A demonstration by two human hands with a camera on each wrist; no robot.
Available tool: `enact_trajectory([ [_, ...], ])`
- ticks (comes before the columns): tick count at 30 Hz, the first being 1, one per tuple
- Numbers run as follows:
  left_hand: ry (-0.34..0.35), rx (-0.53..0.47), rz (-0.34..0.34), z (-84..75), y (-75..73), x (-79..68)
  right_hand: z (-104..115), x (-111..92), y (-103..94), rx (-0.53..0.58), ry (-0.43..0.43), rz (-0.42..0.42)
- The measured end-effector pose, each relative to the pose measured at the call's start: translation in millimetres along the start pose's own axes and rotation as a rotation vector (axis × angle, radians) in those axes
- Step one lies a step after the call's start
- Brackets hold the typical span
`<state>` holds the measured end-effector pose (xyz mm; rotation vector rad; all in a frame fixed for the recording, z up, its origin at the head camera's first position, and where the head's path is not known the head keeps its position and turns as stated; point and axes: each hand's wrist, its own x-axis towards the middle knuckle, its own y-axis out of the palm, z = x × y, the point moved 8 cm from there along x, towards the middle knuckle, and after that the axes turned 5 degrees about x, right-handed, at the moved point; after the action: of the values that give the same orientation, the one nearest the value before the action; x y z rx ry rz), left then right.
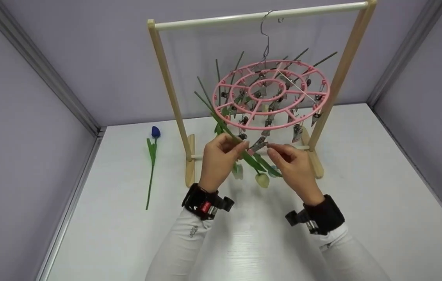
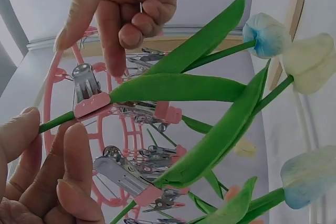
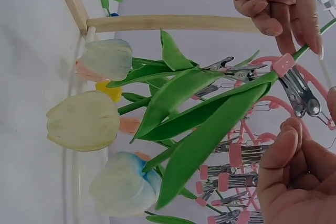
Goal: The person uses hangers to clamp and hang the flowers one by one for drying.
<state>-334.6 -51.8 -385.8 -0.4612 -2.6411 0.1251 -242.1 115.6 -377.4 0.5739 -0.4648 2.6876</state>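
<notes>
Between thumb and fingers, my left hand (image 1: pixel 219 160) pinches the green stem of a cream artificial tulip (image 1: pixel 262 180), whose bloom points down toward me. A metal clip (image 1: pixel 259 144) with pink tips is closed across that stem beside the left fingers, as the left wrist view shows. My right hand (image 1: pixel 295 166) is by the clip's handle end. In the right wrist view its thumb and finger stand parted around the clip's handles (image 3: pixel 303 103), without visibly squeezing them. The clip belongs to a round pink hanging rack (image 1: pixel 271 128).
The rack hangs by a hook (image 1: pixel 264 29) from a white rail (image 1: pixel 221 19) on a wooden stand (image 1: pixel 168 78). Several other clips dangle around, some holding tulips, including a white-and-blue one (image 2: pixel 265 35). A blue tulip (image 1: pixel 155 132) lies at left on the white table (image 1: pixel 111 234).
</notes>
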Motion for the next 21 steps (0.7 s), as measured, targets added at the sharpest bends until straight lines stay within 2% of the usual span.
enact_trajectory([
  [7,-0.017,0.010,-0.049,16.3,-8.2,7.1,-5,-10,-9.2,0.002,-0.017,-0.025],
  [11,-0.024,0.006,-0.047,19.1,-10.1,7.1,-13,-15,-14.1,-0.023,0.032,-0.037],
  [15,-0.014,0.002,-0.046,19.4,-11.1,4.5,-40,-18,-18.1,-0.020,0.067,-0.031],
  [18,-0.013,0.013,-0.054,19.2,-12.4,2.7,-54,-19,-20.7,-0.006,0.053,-0.027],
  [21,-0.024,0.016,-0.063,18.8,-13.9,1.5,-55,-22,-22.1,-0.008,0.049,-0.033],
])
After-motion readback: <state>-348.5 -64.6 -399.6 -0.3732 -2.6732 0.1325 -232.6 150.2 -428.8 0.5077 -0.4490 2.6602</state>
